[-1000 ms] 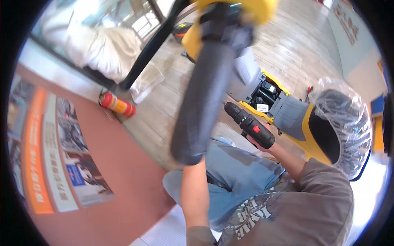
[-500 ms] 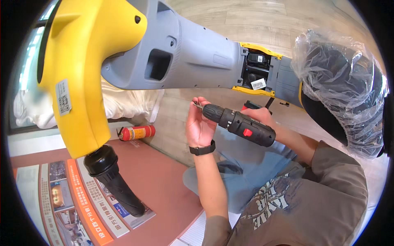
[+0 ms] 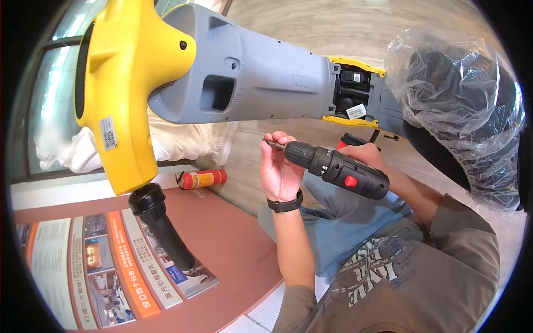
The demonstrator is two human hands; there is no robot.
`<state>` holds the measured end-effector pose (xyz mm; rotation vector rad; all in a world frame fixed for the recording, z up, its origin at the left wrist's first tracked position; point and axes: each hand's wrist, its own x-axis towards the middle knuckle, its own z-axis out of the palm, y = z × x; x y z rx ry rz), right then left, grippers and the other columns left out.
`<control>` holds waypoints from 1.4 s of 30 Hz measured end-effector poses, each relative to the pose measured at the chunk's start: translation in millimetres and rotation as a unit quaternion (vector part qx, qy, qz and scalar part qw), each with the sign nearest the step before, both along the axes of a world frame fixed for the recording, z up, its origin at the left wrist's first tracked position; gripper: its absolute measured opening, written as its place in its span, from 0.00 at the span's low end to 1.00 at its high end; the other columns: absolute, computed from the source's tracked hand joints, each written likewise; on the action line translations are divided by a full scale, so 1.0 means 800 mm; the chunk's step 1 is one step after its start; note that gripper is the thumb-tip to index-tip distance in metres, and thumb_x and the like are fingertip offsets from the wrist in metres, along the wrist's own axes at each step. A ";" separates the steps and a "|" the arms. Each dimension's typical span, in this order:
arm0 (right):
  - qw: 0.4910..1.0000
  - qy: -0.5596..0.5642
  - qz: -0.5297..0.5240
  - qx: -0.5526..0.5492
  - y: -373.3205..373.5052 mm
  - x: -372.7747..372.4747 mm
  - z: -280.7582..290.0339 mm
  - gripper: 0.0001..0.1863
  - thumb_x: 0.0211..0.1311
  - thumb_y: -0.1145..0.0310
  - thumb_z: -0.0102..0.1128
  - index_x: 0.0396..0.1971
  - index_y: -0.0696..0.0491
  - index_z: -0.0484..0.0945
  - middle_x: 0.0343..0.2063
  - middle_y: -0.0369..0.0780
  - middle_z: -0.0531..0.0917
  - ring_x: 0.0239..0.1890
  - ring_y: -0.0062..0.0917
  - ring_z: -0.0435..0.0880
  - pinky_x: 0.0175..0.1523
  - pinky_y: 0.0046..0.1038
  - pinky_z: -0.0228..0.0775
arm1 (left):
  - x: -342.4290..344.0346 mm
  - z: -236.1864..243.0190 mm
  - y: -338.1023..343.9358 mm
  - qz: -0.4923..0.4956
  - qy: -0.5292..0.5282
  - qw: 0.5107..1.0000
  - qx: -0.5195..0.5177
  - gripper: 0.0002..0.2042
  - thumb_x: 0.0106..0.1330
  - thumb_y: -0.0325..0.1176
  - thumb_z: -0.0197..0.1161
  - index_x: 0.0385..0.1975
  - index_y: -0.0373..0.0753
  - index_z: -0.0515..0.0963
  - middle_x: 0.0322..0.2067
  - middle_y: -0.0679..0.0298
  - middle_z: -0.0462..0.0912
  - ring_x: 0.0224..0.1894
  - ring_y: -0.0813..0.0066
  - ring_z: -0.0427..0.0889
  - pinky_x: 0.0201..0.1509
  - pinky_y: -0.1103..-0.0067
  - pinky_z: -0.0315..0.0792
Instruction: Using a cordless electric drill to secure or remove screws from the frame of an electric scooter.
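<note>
In front of me, my right hand (image 3: pixel 363 155) is wrapped round the grip of a black cordless drill (image 3: pixel 344 172) with a red switch. The drill lies level, its chuck turned left. A thin driver bit (image 3: pixel 275 144) sticks out of the chuck. My left hand (image 3: pixel 283 176), palm up with a black band at the wrist, has its thumb and fingertips closed about the bit's end. Whether a small screw sits there is too small to tell. Just beyond the hands runs a grey machine body (image 3: pixel 277 77) with an uncovered compartment (image 3: pixel 353 91), showing black parts and a white label.
A yellow machine part (image 3: pixel 123 111) with a black handle (image 3: pixel 166 233) rises at the left. The padded end (image 3: pixel 461 111), wrapped in clear plastic, is at the right. A red fire extinguisher (image 3: pixel 203 178) lies by a brown printed board (image 3: pixel 233 233). White fabric (image 3: pixel 189 139) lies behind.
The view has shifted, so the machine's yellow part, the board and both hands sit a little differently in the picture. Both hands keep the same hold on the drill and bit.
</note>
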<state>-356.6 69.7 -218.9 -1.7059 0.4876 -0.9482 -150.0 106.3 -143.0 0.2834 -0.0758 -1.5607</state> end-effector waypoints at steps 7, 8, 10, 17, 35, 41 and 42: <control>1.000 -0.017 0.011 -0.016 0.008 -0.005 0.002 0.19 0.49 0.66 0.62 0.42 0.55 0.77 0.30 0.43 0.82 0.29 0.31 0.82 0.37 0.25 0.71 | -0.012 -0.002 0.013 0.012 0.010 1.000 -0.014 0.08 0.57 0.34 0.67 0.34 0.41 0.78 0.37 0.69 0.75 0.42 0.76 0.72 0.54 0.77 0.67; 0.999 -0.021 0.002 -0.034 0.008 -0.004 0.001 0.19 0.49 0.66 0.62 0.42 0.55 0.77 0.30 0.43 0.82 0.29 0.32 0.82 0.37 0.25 0.71 | -0.011 -0.002 0.014 0.014 -0.006 1.000 -0.013 0.08 0.57 0.34 0.67 0.33 0.41 0.78 0.37 0.69 0.74 0.42 0.76 0.72 0.54 0.77 0.67; 0.999 -0.027 -0.006 -0.045 0.009 -0.004 -0.003 0.19 0.48 0.66 0.62 0.42 0.55 0.77 0.30 0.43 0.82 0.29 0.32 0.82 0.37 0.24 0.71 | -0.009 -0.003 0.017 0.018 -0.024 1.000 -0.006 0.08 0.57 0.34 0.67 0.33 0.41 0.78 0.37 0.69 0.74 0.42 0.76 0.72 0.53 0.76 0.67; 0.999 -0.031 -0.004 -0.041 0.006 0.001 -0.012 0.18 0.48 0.66 0.62 0.41 0.55 0.77 0.30 0.43 0.82 0.29 0.32 0.82 0.37 0.24 0.71 | -0.004 -0.003 0.017 0.019 -0.113 0.993 0.026 0.08 0.60 0.39 0.64 0.35 0.44 0.77 0.40 0.70 0.75 0.43 0.77 0.73 0.53 0.77 0.69; 0.995 -0.076 0.013 0.055 -0.021 0.086 -0.021 0.16 0.50 0.66 0.62 0.40 0.55 0.76 0.26 0.43 0.80 0.27 0.34 0.80 0.34 0.26 0.71 | 0.046 0.019 -0.017 0.102 -0.187 0.970 0.120 0.10 0.66 0.43 0.57 0.40 0.47 0.76 0.40 0.74 0.80 0.44 0.78 0.78 0.52 0.72 0.72; 0.995 -0.096 -0.006 0.019 -0.026 0.120 0.031 0.20 0.45 0.67 0.65 0.41 0.54 0.75 0.25 0.42 0.80 0.26 0.33 0.80 0.36 0.25 0.72 | 0.060 0.087 -0.027 0.153 -0.385 0.909 0.034 0.10 0.68 0.45 0.54 0.40 0.49 0.75 0.39 0.74 0.80 0.43 0.78 0.78 0.49 0.73 0.72; 0.993 -0.109 0.015 0.044 -0.030 0.120 0.043 0.21 0.44 0.67 0.66 0.42 0.54 0.75 0.25 0.42 0.80 0.26 0.33 0.80 0.36 0.25 0.72 | 0.062 0.100 -0.032 0.167 -0.401 0.900 0.039 0.10 0.68 0.44 0.53 0.40 0.48 0.75 0.40 0.73 0.80 0.44 0.78 0.78 0.49 0.73 0.72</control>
